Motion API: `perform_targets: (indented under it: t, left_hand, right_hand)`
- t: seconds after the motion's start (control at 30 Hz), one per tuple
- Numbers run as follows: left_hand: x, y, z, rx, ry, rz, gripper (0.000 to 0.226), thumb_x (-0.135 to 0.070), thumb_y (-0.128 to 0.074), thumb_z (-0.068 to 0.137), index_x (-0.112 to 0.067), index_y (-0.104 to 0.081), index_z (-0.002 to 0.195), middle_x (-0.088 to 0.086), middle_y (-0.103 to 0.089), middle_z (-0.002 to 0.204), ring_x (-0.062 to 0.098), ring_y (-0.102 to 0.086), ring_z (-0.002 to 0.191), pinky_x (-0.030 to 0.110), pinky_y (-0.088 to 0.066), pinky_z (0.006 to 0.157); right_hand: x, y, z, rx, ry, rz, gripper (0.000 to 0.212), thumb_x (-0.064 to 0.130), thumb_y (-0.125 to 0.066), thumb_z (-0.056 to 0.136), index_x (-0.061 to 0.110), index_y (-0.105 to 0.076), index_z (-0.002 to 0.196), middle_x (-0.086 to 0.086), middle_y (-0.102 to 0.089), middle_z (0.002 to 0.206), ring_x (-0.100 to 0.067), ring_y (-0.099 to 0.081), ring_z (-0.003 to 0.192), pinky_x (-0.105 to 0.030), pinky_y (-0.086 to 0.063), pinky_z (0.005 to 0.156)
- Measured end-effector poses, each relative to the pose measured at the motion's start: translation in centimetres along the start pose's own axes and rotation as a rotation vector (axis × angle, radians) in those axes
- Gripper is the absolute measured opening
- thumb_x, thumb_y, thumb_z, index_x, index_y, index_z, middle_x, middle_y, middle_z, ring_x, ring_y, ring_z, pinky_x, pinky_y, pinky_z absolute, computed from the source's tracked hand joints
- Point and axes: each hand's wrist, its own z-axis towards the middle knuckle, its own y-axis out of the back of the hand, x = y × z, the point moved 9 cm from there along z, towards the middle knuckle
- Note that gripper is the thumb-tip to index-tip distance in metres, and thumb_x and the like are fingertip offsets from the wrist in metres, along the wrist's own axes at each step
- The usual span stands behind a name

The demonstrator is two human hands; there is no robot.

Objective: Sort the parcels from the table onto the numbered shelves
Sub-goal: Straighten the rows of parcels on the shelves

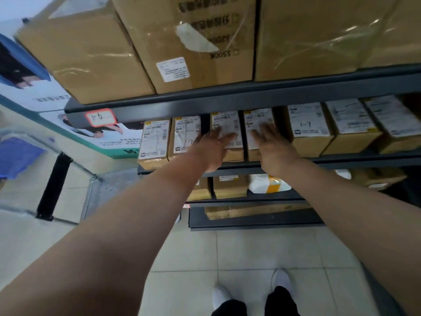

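Reaching left hand [213, 145], right hand [272, 145], both flat on parcels [227, 123], slim gap between, shelf edge [341, 161] below

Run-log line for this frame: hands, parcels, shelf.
left hand: fingers straight, at third parcel from left | right hand: fingers straight, at fourth parcel | parcels upright on shelf | beam tag: 1-6 | contact: blurred

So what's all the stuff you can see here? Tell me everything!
big cartons: at least three, brown, top shelf.
small parcels: seven, brown with white labels, middle shelf.
lower parcels: several, brown, one white and yellow, shelves below.
shelf tag: one, white with red edge, on the rack's beam.
rack: one, dark grey, ahead.
shoes: two, white, on tiled floor.
left grip: one, open, at a middle-shelf parcel's face.
right grip: one, open, at the next parcel's face.
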Motion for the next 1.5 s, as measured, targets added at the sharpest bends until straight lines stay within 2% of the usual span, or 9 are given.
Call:
perform_targets:
  t: [0.17, 0.5, 0.6, 0.7, 0.83, 1.13, 1.33, 1.43, 1.5]
  left_hand:
    - [1.0, -0.5, -0.4, 0.074, 0.01, 0.054, 0.092, -0.003, -0.056, 0.091, -0.043, -0.002, 0.153, 0.001, 0.003, 0.164, 0.027, -0.009, 0.15, 0.052, -0.006, 0.118]
    - [2.4, -0.1, -2.0, 0.037, 0.04, 0.066, 0.091, 0.007, -0.051, 0.086, -0.037, -0.01, 0.154, 0.003, -0.006, 0.164, 0.028, -0.012, 0.15, 0.053, -0.006, 0.12]
    - [2.6, -0.2, -2.3, 0.006, 0.054, 0.035, 0.09, 0.007, -0.051, 0.087, -0.036, -0.009, 0.154, 0.004, -0.005, 0.164, 0.029, -0.011, 0.15, 0.051, -0.006, 0.121]
    - [2.3, 0.0, -2.7, -0.045, 0.048, 0.046, 0.089, 0.004, -0.053, 0.088, -0.034, -0.008, 0.155, 0.006, -0.004, 0.164, 0.027, -0.008, 0.15, 0.047, -0.005, 0.121]
    - [1.0, 1.5, -2.6, -0.136, 0.048, 0.031, 0.088, 0.005, -0.053, 0.088, -0.031, -0.009, 0.155, 0.006, -0.007, 0.164, 0.026, -0.009, 0.15, 0.043, -0.006, 0.121]
    - [-10.0, 3.4, 1.6, -0.081, -0.128, -0.067, 0.07, -0.016, -0.05, 0.098, -0.027, -0.012, 0.156, 0.009, -0.007, 0.164, 0.028, -0.015, 0.149, 0.036, -0.018, 0.118]
    - [-17.1, 3.1, 4.6, -0.063, -0.237, -0.108, 0.061, -0.021, -0.043, 0.102, -0.025, -0.016, 0.156, 0.009, -0.003, 0.164, 0.028, -0.009, 0.149, 0.035, -0.018, 0.119]
    - [-18.4, 2.9, 5.7, -0.043, -0.23, -0.062, 0.062, -0.025, -0.045, 0.101, -0.031, -0.015, 0.155, 0.011, 0.001, 0.163, 0.032, 0.0, 0.15, 0.038, -0.012, 0.121]
    - [-18.4, 2.7, 6.4, -0.025, -0.201, -0.04, 0.067, -0.023, -0.048, 0.1, -0.041, -0.011, 0.154, 0.012, 0.004, 0.163, 0.033, 0.005, 0.15, 0.042, -0.01, 0.121]
  right_hand:
    - [1.3, 0.1, -0.1, 0.035, 0.028, 0.024, 0.083, 0.0, -0.048, 0.088, 0.024, -0.004, 0.155, -0.007, 0.007, 0.162, -0.026, 0.003, 0.149, -0.041, -0.013, 0.12]
    - [3.9, -1.0, -0.1, 0.041, 0.07, 0.006, 0.089, 0.004, -0.05, 0.088, 0.029, 0.005, 0.153, -0.007, 0.013, 0.161, -0.024, 0.009, 0.148, -0.042, -0.009, 0.121]
    - [4.2, -1.2, -0.2, 0.036, 0.074, 0.021, 0.091, 0.004, -0.051, 0.088, 0.028, 0.009, 0.153, -0.007, 0.018, 0.16, -0.023, 0.014, 0.147, -0.04, -0.001, 0.12]
    - [4.0, -0.8, -0.9, -0.035, 0.08, 0.055, 0.092, 0.008, -0.053, 0.089, 0.024, 0.012, 0.152, -0.007, 0.019, 0.159, -0.021, 0.017, 0.146, -0.038, 0.006, 0.118]
    - [3.0, 0.6, -2.8, -0.17, 0.119, 0.045, 0.086, 0.007, -0.054, 0.089, 0.018, 0.002, 0.154, -0.005, 0.01, 0.161, -0.02, 0.013, 0.148, -0.037, 0.006, 0.119]
    - [-8.6, 4.6, -6.9, -0.319, -0.081, 0.047, 0.079, 0.016, -0.059, 0.087, 0.015, -0.016, 0.153, -0.008, -0.002, 0.162, -0.025, 0.007, 0.149, -0.04, 0.005, 0.118]
    - [-18.0, 4.1, -8.0, -0.248, -0.193, 0.047, 0.083, 0.014, -0.064, 0.083, 0.028, -0.02, 0.152, -0.008, -0.01, 0.159, -0.034, 0.002, 0.148, -0.051, -0.007, 0.118]
    - [-19.9, 3.4, -6.7, -0.198, -0.129, 0.117, 0.071, 0.019, -0.062, 0.086, 0.037, -0.032, 0.148, -0.005, -0.016, 0.159, -0.04, -0.008, 0.146, -0.057, -0.018, 0.116]
    - [-20.2, 2.7, -5.6, -0.155, -0.094, 0.213, 0.061, 0.027, -0.057, 0.091, 0.04, -0.034, 0.146, -0.005, -0.017, 0.16, -0.04, -0.016, 0.145, -0.054, -0.022, 0.115]
